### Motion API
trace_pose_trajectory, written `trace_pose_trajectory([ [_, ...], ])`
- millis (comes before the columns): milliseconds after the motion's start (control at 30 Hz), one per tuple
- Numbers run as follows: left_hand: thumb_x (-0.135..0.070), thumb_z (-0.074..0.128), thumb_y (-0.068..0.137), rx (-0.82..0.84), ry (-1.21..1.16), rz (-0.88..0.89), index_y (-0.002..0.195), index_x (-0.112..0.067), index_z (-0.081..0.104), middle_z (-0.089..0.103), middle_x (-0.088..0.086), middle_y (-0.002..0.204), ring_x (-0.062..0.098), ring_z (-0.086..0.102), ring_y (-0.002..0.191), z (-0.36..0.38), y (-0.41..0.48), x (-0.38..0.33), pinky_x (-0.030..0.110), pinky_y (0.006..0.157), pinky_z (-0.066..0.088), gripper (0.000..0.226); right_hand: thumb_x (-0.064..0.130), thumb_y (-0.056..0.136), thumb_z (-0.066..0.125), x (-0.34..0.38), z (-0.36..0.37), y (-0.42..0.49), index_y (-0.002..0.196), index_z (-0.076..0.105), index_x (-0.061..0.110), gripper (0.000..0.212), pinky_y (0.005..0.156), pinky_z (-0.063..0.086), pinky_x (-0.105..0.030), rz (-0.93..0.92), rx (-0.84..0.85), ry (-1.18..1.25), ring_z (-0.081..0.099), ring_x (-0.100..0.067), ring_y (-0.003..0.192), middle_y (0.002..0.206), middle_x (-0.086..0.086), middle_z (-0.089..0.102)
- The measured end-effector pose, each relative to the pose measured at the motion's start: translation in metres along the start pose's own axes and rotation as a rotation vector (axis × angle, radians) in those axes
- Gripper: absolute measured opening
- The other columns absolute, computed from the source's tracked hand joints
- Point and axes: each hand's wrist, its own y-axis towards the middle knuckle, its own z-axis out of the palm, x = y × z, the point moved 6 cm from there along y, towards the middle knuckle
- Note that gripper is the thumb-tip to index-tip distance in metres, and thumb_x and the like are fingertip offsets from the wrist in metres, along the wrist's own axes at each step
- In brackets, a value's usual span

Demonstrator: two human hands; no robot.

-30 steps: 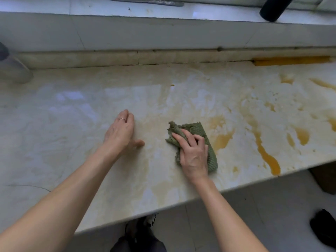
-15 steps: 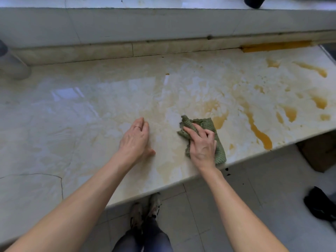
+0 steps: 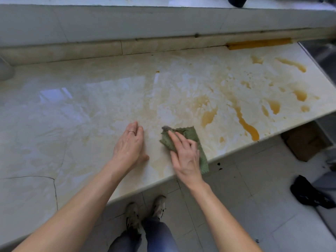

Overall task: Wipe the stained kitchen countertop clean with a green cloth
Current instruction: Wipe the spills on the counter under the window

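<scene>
Pressing folded green waffle-weave cloth [image 3: 190, 136] under flat, straight-fingered right hand [image 3: 185, 158]; left hand [image 3: 129, 144] braced open-palmed just beside, holding nothing. Best swept rightward over glossy cream marble countertop [image 3: 91, 115] into orange puddled stains [image 3: 249, 127], pressure even.

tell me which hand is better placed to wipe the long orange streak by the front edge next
Right. The right hand presses the green cloth flat on the countertop, and the long orange streak lies to its right. The left hand rests bare on the countertop, farther from it.
</scene>
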Motion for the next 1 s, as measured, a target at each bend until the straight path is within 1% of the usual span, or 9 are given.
trace_pose_trajectory([
  [100, -0.032, 0.07, 0.082, -0.019, 0.002, 0.001, 0.151, -0.007, 0.008, -0.002, 0.012, 0.16, 0.025, 0.005, 0.148, -0.002, 0.003, -0.003, 0.03, 0.117, 0.014, 0.096, 0.032, 0.085, 0.05, 0.026, 0.017, -0.038, 0.149, 0.024, 0.032, 0.07, 0.089, 0.036, -0.035, -0.171, 0.118, -0.056, 0.033, -0.019, 0.124, 0.156, 0.006, 0.025],
  [300, -0.031, 0.074, 0.078, -0.002, -0.009, 0.01, 0.151, -0.007, 0.01, -0.001, 0.012, 0.16, 0.025, 0.005, 0.148, 0.003, 0.004, -0.021, 0.033, 0.117, 0.016, 0.1, 0.046, 0.09, 0.047, -0.006, 0.017, -0.044, 0.15, 0.019, 0.037, 0.067, 0.096, 0.028, -0.034, -0.296, 0.188, -0.129, 0.022, -0.017, 0.14, 0.16, 0.008, 0.011],
  [433, -0.046, 0.069, 0.081, 0.015, -0.029, 0.018, 0.152, -0.007, 0.001, -0.007, 0.011, 0.16, 0.025, 0.001, 0.148, 0.008, 0.01, -0.053, 0.031, 0.118, 0.011, 0.106, 0.049, 0.091, 0.041, -0.071, -0.002, -0.025, 0.149, 0.023, 0.04, 0.061, 0.094, 0.022, -0.033, -0.212, 0.167, -0.128, 0.017, -0.012, 0.143, 0.16, 0.009, 0.013],
  [533, -0.047, 0.068, 0.082, 0.01, -0.041, -0.035, 0.152, -0.007, -0.001, -0.008, 0.011, 0.16, 0.025, 0.0, 0.148, 0.015, 0.015, -0.073, 0.031, 0.119, 0.01, 0.107, 0.05, 0.089, 0.035, -0.129, -0.03, 0.006, 0.146, 0.025, 0.044, 0.058, 0.094, 0.022, -0.034, -0.109, 0.152, -0.129, 0.013, -0.008, 0.142, 0.158, 0.013, 0.014],
  [667, -0.048, 0.068, 0.082, 0.016, -0.039, -0.124, 0.152, -0.006, -0.004, -0.01, 0.011, 0.16, 0.024, -0.003, 0.148, 0.027, 0.016, -0.092, 0.03, 0.12, 0.008, 0.108, 0.037, 0.086, 0.04, -0.157, -0.052, 0.031, 0.14, 0.04, 0.04, 0.055, 0.1, 0.021, -0.037, 0.012, 0.097, -0.01, 0.017, -0.01, 0.141, 0.155, 0.014, 0.025],
  [733, -0.051, 0.066, 0.081, -0.001, -0.045, -0.165, 0.152, -0.004, -0.003, -0.009, 0.011, 0.16, 0.024, -0.003, 0.148, 0.031, 0.018, -0.101, 0.031, 0.12, 0.007, 0.109, 0.035, 0.087, 0.039, -0.141, -0.046, 0.016, 0.14, 0.041, 0.038, 0.054, 0.101, 0.019, -0.035, -0.069, 0.106, 0.015, 0.015, -0.008, 0.142, 0.155, 0.014, 0.025],
  [833, -0.052, 0.068, 0.079, -0.022, -0.07, -0.19, 0.151, -0.003, 0.002, -0.004, 0.012, 0.16, 0.024, 0.001, 0.148, 0.034, 0.022, -0.119, 0.031, 0.12, 0.01, 0.11, 0.04, 0.09, 0.034, -0.12, -0.033, -0.012, 0.146, 0.033, 0.037, 0.056, 0.1, 0.017, -0.033, -0.272, 0.182, -0.031, 0.011, -0.011, 0.145, 0.158, 0.011, 0.018],
  [900, -0.049, 0.071, 0.077, -0.035, -0.09, -0.209, 0.152, -0.003, 0.004, -0.003, 0.012, 0.16, 0.024, 0.002, 0.148, 0.036, 0.024, -0.131, 0.033, 0.12, 0.011, 0.111, 0.044, 0.092, 0.03, -0.128, -0.037, -0.009, 0.148, 0.027, 0.038, 0.057, 0.1, 0.017, -0.033, -0.367, 0.24, -0.071, 0.009, -0.011, 0.146, 0.16, 0.011, 0.013],
  [1000, -0.049, 0.075, 0.074, -0.042, -0.074, -0.229, 0.152, -0.004, 0.002, -0.005, 0.012, 0.16, 0.026, 0.002, 0.148, 0.041, 0.024, -0.141, 0.033, 0.12, 0.011, 0.116, 0.05, 0.088, 0.018, -0.165, -0.056, 0.013, 0.149, 0.019, 0.042, 0.061, 0.105, 0.014, -0.034, -0.332, 0.297, -0.084, -0.001, -0.005, 0.145, 0.159, 0.016, 0.004],
])
